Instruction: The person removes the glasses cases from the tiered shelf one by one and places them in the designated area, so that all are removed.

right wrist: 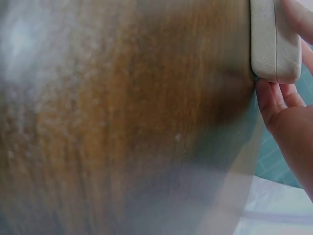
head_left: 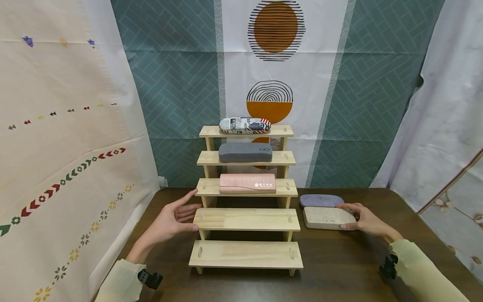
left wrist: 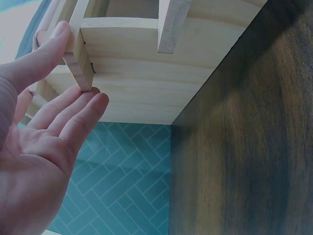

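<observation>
A wooden tiered stand (head_left: 247, 219) stands on the brown table. My left hand (head_left: 174, 220) is at its left side, thumb and fingers extended and touching the board ends; the left wrist view shows the hand (left wrist: 49, 142) against one board end (left wrist: 80, 68). On the right, my right hand (head_left: 367, 222) grips the right end of a beige glasses case (head_left: 328, 218), thumb in front and fingers behind. In the right wrist view this case (right wrist: 274, 44) is partly cut off. A purple glasses case (head_left: 320, 200) lies just behind it.
The upper steps carry a newspaper-print glasses case (head_left: 245, 125), a grey one (head_left: 245, 152) and a pink one (head_left: 247, 183). The two lower steps show bare wood. A patterned curtain (head_left: 173, 84) hangs behind the table (head_left: 339, 268), with light cloths at both sides.
</observation>
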`<act>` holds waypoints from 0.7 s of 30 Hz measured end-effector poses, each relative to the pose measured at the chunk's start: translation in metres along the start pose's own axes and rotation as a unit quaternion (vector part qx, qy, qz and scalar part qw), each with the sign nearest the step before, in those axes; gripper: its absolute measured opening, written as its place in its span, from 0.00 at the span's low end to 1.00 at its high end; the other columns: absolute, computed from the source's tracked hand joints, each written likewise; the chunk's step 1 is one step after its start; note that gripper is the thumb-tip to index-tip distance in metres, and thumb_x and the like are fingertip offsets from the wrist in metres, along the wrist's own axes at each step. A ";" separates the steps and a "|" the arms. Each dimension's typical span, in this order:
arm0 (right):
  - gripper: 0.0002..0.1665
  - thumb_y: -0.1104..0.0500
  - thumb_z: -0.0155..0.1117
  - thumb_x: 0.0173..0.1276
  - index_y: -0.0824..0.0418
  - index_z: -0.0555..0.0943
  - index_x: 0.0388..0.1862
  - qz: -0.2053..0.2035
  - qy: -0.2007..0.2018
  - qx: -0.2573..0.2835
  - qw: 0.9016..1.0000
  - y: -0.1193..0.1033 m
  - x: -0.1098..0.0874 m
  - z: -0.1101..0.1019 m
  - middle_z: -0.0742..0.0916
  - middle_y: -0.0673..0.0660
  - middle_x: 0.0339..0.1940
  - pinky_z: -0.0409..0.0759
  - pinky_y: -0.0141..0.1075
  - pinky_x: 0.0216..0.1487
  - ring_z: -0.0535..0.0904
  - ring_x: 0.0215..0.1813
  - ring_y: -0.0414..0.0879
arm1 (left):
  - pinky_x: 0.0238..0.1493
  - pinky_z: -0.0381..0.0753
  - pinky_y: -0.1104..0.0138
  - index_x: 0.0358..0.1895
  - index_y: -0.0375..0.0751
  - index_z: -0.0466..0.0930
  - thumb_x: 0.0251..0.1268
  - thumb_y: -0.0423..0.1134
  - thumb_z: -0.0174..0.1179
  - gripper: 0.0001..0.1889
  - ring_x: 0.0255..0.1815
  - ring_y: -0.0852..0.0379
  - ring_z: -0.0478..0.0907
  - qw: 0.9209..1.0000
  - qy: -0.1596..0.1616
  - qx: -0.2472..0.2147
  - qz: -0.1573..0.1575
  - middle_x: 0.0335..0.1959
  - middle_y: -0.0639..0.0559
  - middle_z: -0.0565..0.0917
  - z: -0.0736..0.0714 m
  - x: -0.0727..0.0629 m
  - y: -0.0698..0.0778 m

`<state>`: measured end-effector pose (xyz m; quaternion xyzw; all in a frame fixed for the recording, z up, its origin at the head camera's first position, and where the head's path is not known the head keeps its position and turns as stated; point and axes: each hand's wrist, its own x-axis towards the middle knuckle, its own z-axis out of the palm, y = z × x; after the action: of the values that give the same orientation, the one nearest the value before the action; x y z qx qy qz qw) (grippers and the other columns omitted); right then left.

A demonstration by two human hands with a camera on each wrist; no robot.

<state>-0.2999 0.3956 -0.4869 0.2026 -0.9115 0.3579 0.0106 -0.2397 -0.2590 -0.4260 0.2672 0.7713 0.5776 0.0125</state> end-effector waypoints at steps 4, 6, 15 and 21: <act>0.41 0.55 0.83 0.59 0.65 0.78 0.70 -0.008 0.002 0.007 1.000 0.000 0.000 -0.001 0.80 0.67 0.64 0.76 0.49 0.52 0.73 0.58 0.57 | 0.64 0.81 0.59 0.86 0.48 0.56 0.54 0.25 0.79 0.57 0.71 0.35 0.74 1.000 0.000 -0.002 -0.001 0.70 0.29 0.75 0.000 0.000 0.000; 0.41 0.56 0.83 0.59 0.66 0.78 0.70 -0.010 0.001 0.010 1.000 -0.001 0.000 -0.003 0.80 0.67 0.64 0.77 0.46 0.52 0.75 0.57 0.55 | 0.64 0.81 0.59 0.86 0.48 0.56 0.54 0.24 0.79 0.57 0.71 0.35 0.73 1.000 0.001 -0.002 0.001 0.70 0.29 0.75 0.000 0.000 0.001; 0.41 0.58 0.83 0.57 0.70 0.78 0.68 0.006 0.007 0.010 1.000 -0.003 0.000 -0.005 0.81 0.66 0.61 0.81 0.43 0.53 0.75 0.58 0.56 | 0.63 0.81 0.59 0.86 0.49 0.56 0.54 0.24 0.79 0.57 0.71 0.36 0.74 1.000 0.000 -0.002 0.001 0.71 0.30 0.75 -0.001 0.000 0.000; 0.40 0.58 0.83 0.57 0.69 0.79 0.67 0.013 0.014 0.009 1.000 -0.003 0.000 -0.004 0.81 0.65 0.60 0.80 0.39 0.53 0.75 0.58 0.56 | 0.63 0.81 0.58 0.86 0.47 0.55 0.54 0.24 0.79 0.57 0.71 0.36 0.74 1.000 -0.003 -0.002 0.003 0.71 0.29 0.75 0.000 0.000 -0.001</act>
<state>-0.2989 0.3966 -0.4818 0.1853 -0.9107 0.3687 0.0168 -0.2405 -0.2593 -0.4263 0.2715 0.7693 0.5782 0.0131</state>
